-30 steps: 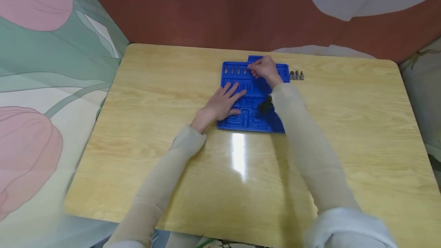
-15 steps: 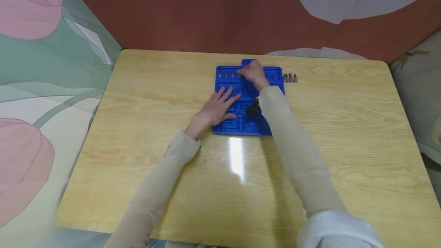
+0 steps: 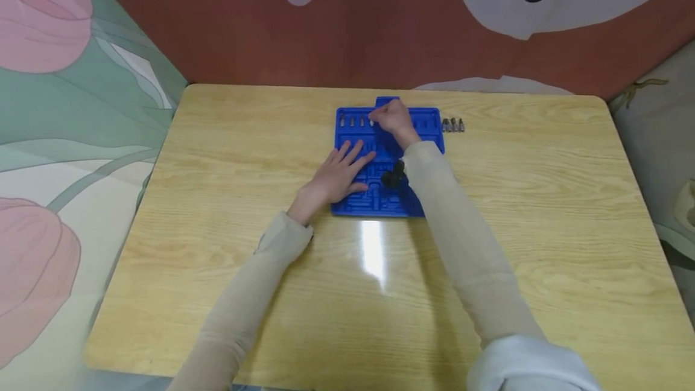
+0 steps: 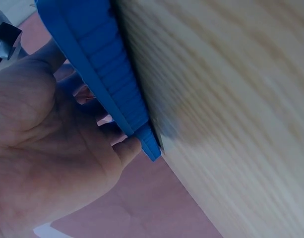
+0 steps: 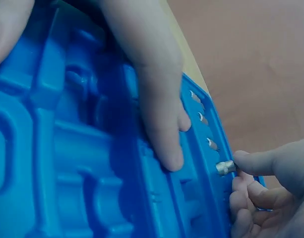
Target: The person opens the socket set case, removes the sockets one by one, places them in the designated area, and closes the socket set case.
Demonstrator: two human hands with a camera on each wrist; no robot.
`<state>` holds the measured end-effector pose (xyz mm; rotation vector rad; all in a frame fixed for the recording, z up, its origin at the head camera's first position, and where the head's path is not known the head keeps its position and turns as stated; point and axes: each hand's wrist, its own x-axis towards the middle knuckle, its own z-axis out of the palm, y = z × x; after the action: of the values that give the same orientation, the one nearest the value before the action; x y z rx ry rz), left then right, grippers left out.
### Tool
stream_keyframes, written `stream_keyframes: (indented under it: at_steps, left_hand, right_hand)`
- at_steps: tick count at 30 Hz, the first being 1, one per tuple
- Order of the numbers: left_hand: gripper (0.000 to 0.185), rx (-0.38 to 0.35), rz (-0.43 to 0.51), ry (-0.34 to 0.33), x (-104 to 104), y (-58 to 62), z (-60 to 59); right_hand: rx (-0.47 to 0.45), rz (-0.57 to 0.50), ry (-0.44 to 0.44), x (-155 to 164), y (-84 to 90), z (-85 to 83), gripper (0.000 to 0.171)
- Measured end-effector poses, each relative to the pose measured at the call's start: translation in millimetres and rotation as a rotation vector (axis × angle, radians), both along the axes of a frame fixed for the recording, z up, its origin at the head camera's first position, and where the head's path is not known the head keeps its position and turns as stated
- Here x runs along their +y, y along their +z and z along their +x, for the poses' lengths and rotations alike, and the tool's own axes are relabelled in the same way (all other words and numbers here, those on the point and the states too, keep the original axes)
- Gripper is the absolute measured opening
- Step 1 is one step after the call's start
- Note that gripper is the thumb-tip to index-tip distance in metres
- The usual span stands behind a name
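A blue moulded tool tray (image 3: 434, 137) lies on the wooden table. My left hand (image 3: 336, 177) rests on its left side with fingers spread, and some fingertips (image 5: 174, 161) show on the tray in the right wrist view. At the tray's far edge, my right hand (image 3: 395, 119) pinches a small silver bit socket (image 5: 223, 168) with a knurled end, held at a slot of the top row. Three similar bit sockets (image 3: 352, 120) sit in the slots to its left. The right forearm and hand hide part of the tray's right half.
Several more bit sockets (image 3: 453, 125) stand in a short row on the table just right of the tray. A black wrist camera (image 3: 393, 175) hangs below the right sleeve over the tray. The painted wall (image 3: 304, 47) rises behind the table's far edge.
The head view has shifted slightly. My right fingertips have moved a little left along the top row, onto the fourth bit socket. The left hand keeps its place on the tray.
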<state>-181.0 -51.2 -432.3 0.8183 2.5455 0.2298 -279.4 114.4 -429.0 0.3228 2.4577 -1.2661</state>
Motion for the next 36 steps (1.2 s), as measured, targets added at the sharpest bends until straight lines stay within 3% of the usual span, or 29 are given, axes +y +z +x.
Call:
stream_keyframes:
  at_steps: [3,9,14,36]
  left_hand:
    - [0.069,-0.003,0.002,0.006,-0.6,0.2,0.4]
    - [0.07,-0.007,0.005,0.001,-1.4,2.1,1.4]
    - [0.07,-0.003,0.007,0.007,-1.0,3.0,0.2]
    - [0.071,-0.003,0.033,0.0,-1.0,-0.2,0.8]
  right_hand:
    - [0.011,0.018,0.0,-1.0,-1.9,-0.7,0.033]
    - [0.035,-0.114,-0.068,2.3,-6.9,-4.2,0.035]
    - [0.041,-0.177,-0.058,6.9,-4.9,-4.4,0.034]
    - [0.048,-0.204,-0.041,14.6,-7.8,3.0,0.034]
